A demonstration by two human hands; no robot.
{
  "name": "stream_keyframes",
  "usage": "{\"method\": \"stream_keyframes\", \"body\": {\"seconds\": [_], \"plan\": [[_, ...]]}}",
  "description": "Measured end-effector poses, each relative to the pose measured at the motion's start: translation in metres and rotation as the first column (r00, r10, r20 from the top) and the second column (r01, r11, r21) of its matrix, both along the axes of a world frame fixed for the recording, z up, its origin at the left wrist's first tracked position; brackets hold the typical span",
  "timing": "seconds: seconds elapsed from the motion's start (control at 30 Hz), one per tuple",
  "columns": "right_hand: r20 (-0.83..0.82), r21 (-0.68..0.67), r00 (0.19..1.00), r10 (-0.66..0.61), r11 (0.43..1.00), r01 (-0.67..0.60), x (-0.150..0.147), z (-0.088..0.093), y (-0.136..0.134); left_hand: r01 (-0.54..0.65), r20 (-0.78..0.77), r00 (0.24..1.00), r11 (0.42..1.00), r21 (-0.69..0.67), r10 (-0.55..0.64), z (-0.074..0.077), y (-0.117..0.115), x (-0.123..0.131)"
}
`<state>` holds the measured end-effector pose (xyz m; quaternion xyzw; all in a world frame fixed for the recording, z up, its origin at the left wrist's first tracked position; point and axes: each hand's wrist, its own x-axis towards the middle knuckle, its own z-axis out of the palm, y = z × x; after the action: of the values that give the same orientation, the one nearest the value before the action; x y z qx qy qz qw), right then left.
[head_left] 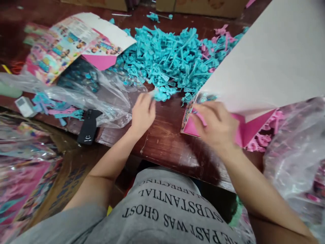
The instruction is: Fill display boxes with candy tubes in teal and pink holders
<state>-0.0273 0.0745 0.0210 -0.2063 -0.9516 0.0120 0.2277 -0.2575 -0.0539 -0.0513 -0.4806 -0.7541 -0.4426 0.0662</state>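
My left hand [142,113] reaches to the near edge of a big heap of turquoise plastic toy parts [170,61], its fingers pinched on a small turquoise piece [159,94]. My right hand [215,123] is closed over a pink plastic piece [200,118] at the lower corner of a white and pink printed card [266,67] that leans up from the dark wooden table [165,142]. Both hands are a little blurred by motion.
A clear plastic bag [96,93] with turquoise parts lies at left under another printed card [68,40]. A black phone [88,127] and a small white device [24,106] sit near the table edge. Pink parts [264,139] and another clear bag [297,159] lie at right. Cardboard boxes stand behind.
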Motion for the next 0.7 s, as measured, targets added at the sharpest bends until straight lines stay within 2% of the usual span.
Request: {"method": "stream_keyframes", "body": {"seconds": [0.07,0.17,0.23,0.3,0.4,0.47,0.53,0.63,0.7], "plan": [[0.050,-0.062,0.983,0.176,0.983,-0.173,-0.037,-0.018,-0.019,-0.115,0.277,0.957,0.988,0.107,0.082,0.003,-0.036,-0.011],[0.242,-0.166,0.910,0.337,0.938,-0.303,-0.106,-0.049,-0.036,-0.249,0.627,0.771,0.958,0.139,0.109,0.005,-0.074,-0.019],[0.354,-0.228,0.849,0.393,0.916,-0.330,-0.149,-0.065,-0.038,-0.291,0.727,0.677,0.949,0.120,0.116,0.005,-0.093,-0.017],[0.397,-0.279,0.818,0.416,0.904,-0.324,-0.182,-0.072,-0.036,-0.322,0.766,0.627,0.943,0.089,0.142,0.004,-0.109,-0.013],[0.320,-0.358,0.877,0.360,0.902,-0.240,-0.222,-0.068,-0.030,-0.323,0.812,0.564,0.945,0.046,0.152,-0.002,-0.125,-0.007],[0.253,-0.409,0.937,0.240,0.904,-0.121,-0.248,-0.060,-0.026,-0.290,0.851,0.512,0.956,0.039,0.120,-0.006,-0.130,-0.004],[0.252,-0.441,0.962,0.105,0.897,0.018,-0.272,-0.054,-0.021,-0.247,0.875,0.477,0.968,0.040,0.085,-0.011,-0.131,-0.003],[0.316,-0.441,0.949,0.017,0.888,0.131,-0.297,-0.054,-0.012,-0.210,0.867,0.494,0.977,0.037,0.073,-0.018,-0.131,-0.007],[0.337,-0.439,0.941,0.023,0.888,0.136,-0.296,-0.056,-0.011,-0.204,0.852,0.517,0.979,0.028,0.084,-0.020,-0.133,-0.012]]}}
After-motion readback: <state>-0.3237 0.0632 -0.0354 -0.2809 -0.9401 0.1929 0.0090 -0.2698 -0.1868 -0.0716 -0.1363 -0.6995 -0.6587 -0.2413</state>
